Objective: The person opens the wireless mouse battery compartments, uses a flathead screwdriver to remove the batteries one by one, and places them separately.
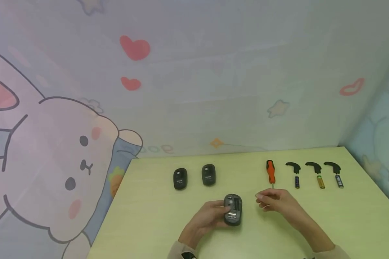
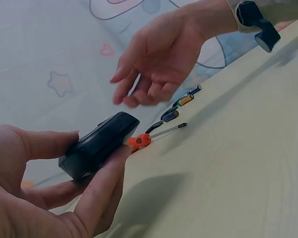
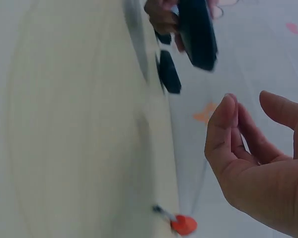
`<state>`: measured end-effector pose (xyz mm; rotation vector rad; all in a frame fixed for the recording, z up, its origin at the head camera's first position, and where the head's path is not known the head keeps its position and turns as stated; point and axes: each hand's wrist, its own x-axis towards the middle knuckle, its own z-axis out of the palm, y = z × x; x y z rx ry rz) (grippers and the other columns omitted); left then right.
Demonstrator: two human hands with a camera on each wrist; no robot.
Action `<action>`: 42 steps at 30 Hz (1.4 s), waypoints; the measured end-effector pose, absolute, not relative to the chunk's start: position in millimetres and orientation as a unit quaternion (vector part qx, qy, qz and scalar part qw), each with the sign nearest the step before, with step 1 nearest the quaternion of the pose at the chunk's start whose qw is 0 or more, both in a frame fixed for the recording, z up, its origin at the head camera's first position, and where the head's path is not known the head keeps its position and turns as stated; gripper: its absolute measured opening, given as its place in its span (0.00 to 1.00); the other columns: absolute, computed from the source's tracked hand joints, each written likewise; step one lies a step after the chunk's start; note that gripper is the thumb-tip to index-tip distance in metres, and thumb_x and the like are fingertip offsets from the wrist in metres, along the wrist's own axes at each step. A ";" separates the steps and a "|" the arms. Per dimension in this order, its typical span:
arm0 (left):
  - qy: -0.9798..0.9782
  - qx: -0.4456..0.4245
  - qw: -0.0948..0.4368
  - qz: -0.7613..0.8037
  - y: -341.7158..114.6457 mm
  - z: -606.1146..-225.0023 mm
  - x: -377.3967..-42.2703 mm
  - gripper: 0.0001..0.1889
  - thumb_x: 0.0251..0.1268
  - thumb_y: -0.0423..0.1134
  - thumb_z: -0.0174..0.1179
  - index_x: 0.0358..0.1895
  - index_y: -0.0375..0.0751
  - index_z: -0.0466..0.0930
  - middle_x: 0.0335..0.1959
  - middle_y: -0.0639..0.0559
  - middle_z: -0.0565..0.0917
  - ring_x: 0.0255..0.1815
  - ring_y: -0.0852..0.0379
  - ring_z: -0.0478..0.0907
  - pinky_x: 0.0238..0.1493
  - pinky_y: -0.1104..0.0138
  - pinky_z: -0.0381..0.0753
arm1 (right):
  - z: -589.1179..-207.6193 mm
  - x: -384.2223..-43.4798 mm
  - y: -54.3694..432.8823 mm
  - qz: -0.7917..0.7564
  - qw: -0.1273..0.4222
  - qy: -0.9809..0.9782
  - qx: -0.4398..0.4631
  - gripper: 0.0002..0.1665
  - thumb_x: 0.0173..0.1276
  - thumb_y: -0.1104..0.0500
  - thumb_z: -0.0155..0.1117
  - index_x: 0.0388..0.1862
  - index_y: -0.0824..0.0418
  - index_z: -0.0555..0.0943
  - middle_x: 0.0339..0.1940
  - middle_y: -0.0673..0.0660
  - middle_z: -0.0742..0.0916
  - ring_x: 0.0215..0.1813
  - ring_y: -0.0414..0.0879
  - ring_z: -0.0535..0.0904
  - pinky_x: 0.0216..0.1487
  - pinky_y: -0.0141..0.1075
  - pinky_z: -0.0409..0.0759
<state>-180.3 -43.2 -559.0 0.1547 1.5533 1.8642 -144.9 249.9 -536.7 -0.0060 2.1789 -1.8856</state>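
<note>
My left hand (image 1: 209, 217) grips a black computer mouse (image 1: 232, 217) by its side, thumb over the underside. The underside faces up, and its long battery slot (image 1: 236, 204) is uncovered. In the left wrist view the mouse (image 2: 97, 146) is seen edge-on between thumb and fingers, above the tabletop. To the right of it, my right hand (image 1: 277, 203) hovers with loosely bent fingers. In the right wrist view the thumb (image 3: 283, 110) stands apart from the fingers (image 3: 222, 126), with nothing between them. An orange and black screwdriver (image 1: 270, 172) lies just beyond the right hand.
Two more black mice (image 1: 180, 178) (image 1: 209, 175) lie underside up at the back left of the table (image 1: 142, 223). At the back right are three black curved pieces (image 1: 293, 166), each with a battery (image 1: 297, 182) in front. A printed cloth (image 1: 214, 108) hangs behind the table.
</note>
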 end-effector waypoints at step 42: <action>0.675 0.043 0.230 0.700 -12.3 -555.6 -218.7 0.22 0.68 0.34 0.68 0.62 0.26 0.82 0.52 0.36 0.90 0.44 0.53 0.91 0.51 0.59 0.93 | -541.7 -201.3 224.3 -0.648 0.095 0.756 -0.007 0.26 0.77 0.59 0.66 0.64 0.78 0.78 0.57 0.71 0.89 0.46 0.50 0.92 0.52 0.44 0.93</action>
